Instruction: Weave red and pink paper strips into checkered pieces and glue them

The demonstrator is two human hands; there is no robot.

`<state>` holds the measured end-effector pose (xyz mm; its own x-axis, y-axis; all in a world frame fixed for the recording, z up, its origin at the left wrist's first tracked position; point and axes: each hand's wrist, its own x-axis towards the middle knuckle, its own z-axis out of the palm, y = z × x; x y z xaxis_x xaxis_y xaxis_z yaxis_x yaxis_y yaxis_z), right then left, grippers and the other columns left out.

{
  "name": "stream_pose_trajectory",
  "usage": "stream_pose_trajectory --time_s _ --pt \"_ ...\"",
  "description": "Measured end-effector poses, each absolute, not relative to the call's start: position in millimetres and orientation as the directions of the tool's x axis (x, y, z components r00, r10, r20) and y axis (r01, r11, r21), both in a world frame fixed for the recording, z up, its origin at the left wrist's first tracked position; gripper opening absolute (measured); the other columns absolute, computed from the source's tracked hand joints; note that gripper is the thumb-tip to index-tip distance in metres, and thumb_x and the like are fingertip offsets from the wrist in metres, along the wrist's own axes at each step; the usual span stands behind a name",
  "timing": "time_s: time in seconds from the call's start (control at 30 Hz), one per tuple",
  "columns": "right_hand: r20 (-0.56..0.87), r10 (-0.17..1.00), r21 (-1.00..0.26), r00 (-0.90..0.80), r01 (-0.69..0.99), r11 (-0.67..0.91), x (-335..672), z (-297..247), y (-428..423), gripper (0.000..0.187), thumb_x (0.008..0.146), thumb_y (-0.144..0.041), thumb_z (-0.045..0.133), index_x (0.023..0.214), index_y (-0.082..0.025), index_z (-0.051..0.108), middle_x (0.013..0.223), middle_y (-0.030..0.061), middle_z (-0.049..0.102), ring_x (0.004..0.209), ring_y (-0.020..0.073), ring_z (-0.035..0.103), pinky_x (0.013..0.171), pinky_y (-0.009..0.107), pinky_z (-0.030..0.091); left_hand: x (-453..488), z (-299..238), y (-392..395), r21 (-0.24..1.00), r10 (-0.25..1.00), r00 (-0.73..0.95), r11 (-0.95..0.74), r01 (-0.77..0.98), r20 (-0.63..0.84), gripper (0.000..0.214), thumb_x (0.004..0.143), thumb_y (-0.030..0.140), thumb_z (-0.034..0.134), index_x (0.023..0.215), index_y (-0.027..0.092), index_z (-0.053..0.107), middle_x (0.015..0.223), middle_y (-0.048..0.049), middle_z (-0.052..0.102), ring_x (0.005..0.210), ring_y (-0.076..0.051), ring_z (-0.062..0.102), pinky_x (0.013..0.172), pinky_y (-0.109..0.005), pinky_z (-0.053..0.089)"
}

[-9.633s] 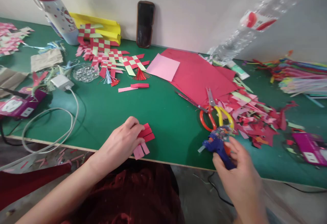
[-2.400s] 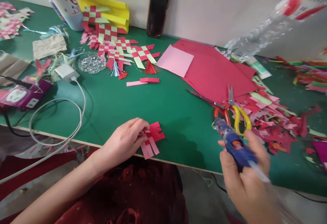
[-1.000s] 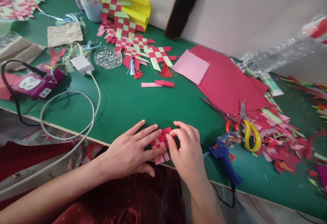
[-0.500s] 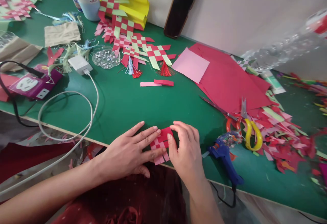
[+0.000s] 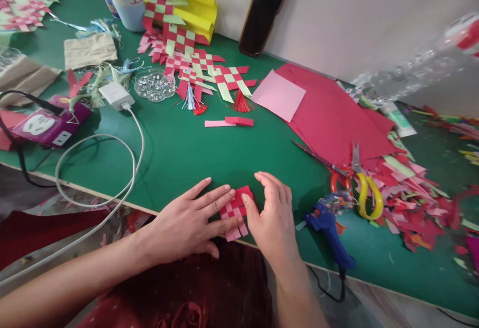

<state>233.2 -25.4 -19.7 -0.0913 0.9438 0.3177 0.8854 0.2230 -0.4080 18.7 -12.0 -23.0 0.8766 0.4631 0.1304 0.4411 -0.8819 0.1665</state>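
Note:
A small woven paper piece [image 5: 235, 210] in red and pink lies on the green table at its front edge. Pink strip ends stick out at its lower side. My left hand [image 5: 194, 213] rests flat with spread fingers, the fingertips pressing on the piece's left part. At the right side, my right hand [image 5: 273, 213] has its thumb on the red upper corner, while its index finger is lifted away from the paper. A gap shows between thumb and fingers. Farther back lie a pink strip and a red strip [image 5: 239, 121], overlapping.
To the right are a blue glue gun [image 5: 329, 228], yellow-handled scissors [image 5: 370, 198], red-handled scissors [image 5: 339, 181] and paper scraps [image 5: 419, 208]. Red sheets [image 5: 337, 123] lie behind. Finished woven fish [image 5: 230, 79], a bead tray [image 5: 154, 84] and a white cable [image 5: 136, 163] are at the left.
My right index finger has lifted off the paper's upper corner, opening away from the thumb. My left hand and the woven piece have hardly moved.

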Motion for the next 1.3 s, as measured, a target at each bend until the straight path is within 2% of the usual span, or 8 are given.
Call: stream_pose_trajectory --time_s 0.3,0.47,0.73,0.87,1.03,1.17,1.23,1.3 --pt "0.358 0.931 -0.482 -0.066 0.841 0.245 235.9 -23.7 -26.8 0.039 0.094 -0.022 0.053 0.132 -0.019 0.048 0.126 0.0139 0.059 0.117 0.0265 0.052 0.095 0.049 0.050 17.7 -19.3 -11.7 0.142 0.457 0.874 -0.888 0.438 0.164 0.082 0.086 0.072 0.047 0.153 0.031 0.026 0.159 -0.0128 0.030 0.147 -0.030 0.028 0.120 -0.052 0.017" --pt "0.415 0.909 -0.622 0.047 0.744 0.246 245.3 -17.1 -38.3 0.035 0.096 -0.018 0.048 0.131 -0.020 0.049 0.129 0.0137 0.056 0.113 0.0227 0.055 0.085 0.040 0.053 15.1 -17.7 -15.6 0.119 0.434 0.873 -0.901 0.418 0.220 0.076 0.093 0.068 0.038 0.150 0.017 0.036 0.156 -0.0064 0.036 0.149 -0.026 0.022 0.124 -0.050 0.001" --pt "0.411 0.912 -0.600 0.008 0.755 0.264 254.3 -12.3 -63.4 0.033 0.096 -0.013 0.048 0.127 -0.020 0.052 0.126 0.0130 0.057 0.113 0.0228 0.056 0.090 0.043 0.052 22.6 -13.8 -15.5 0.180 0.446 0.869 -0.892 0.414 0.214 0.081 0.091 0.071 0.035 0.143 0.010 0.043 0.149 -0.0113 0.047 0.145 -0.022 0.033 0.124 -0.046 -0.004" --pt "0.404 0.915 -0.596 0.000 0.759 0.263 253.7 -15.6 -70.5 0.033 0.096 -0.012 0.046 0.128 -0.019 0.052 0.124 0.0132 0.057 0.113 0.0224 0.056 0.089 0.042 0.053 28.3 -10.6 -11.4 0.260 0.472 0.861 -0.870 0.420 0.189 0.083 0.090 0.070 0.041 0.147 0.009 0.036 0.146 -0.0132 0.051 0.142 -0.022 0.039 0.125 -0.046 0.000" --pt "0.413 0.911 -0.582 -0.021 0.763 0.281 252.8 -18.7 -73.9 0.033 0.095 -0.011 0.047 0.126 -0.019 0.053 0.122 0.0128 0.058 0.114 0.0223 0.055 0.089 0.041 0.054 28.6 -10.1 -7.6 0.351 0.479 0.861 -0.846 0.401 0.171 0.088 0.090 0.070 0.043 0.152 0.011 0.024 0.146 -0.0170 0.050 0.139 -0.026 0.043 0.122 -0.051 0.016" --pt "0.442 0.895 -0.557 -0.063 0.763 0.328 253.7 -17.4 -76.3 0.031 0.093 -0.009 0.051 0.123 -0.017 0.055 0.118 0.0120 0.060 0.113 0.0222 0.055 0.094 0.042 0.052 21.8 -5.1 -4.9 0.371 0.462 0.868 -0.850 0.374 0.184 0.061 0.100 0.048 0.043 0.148 0.011 0.032 0.151 -0.0173 0.043 0.141 -0.024 0.040 0.119 -0.051 0.026" --pt "0.453 0.887 -0.539 -0.089 0.765 0.352 253.9 -17.0 -79.1 0.030 0.092 -0.009 0.053 0.121 -0.018 0.056 0.115 0.0111 0.061 0.112 0.0222 0.056 0.095 0.043 0.051 16.7 -4.3 -3.9 0.334 0.467 0.860 -0.859 0.388 0.205 0.049 0.102 0.036 0.044 0.144 0.012 0.039 0.151 -0.0147 0.044 0.144 -0.024 0.035 0.120 -0.051 0.024" --pt "0.459 0.882 -0.526 -0.104 0.769 0.364 253.5 -17.2 -83.1 0.029 0.092 -0.008 0.054 0.119 -0.018 0.057 0.113 0.0102 0.062 0.111 0.0220 0.056 0.093 0.042 0.052 11.5 -6.0 -3.5 0.277 0.481 0.849 -0.865 0.419 0.220 0.044 0.102 0.033 0.044 0.141 0.015 0.045 0.148 -0.0102 0.048 0.145 -0.025 0.033 0.122 -0.051 0.017"
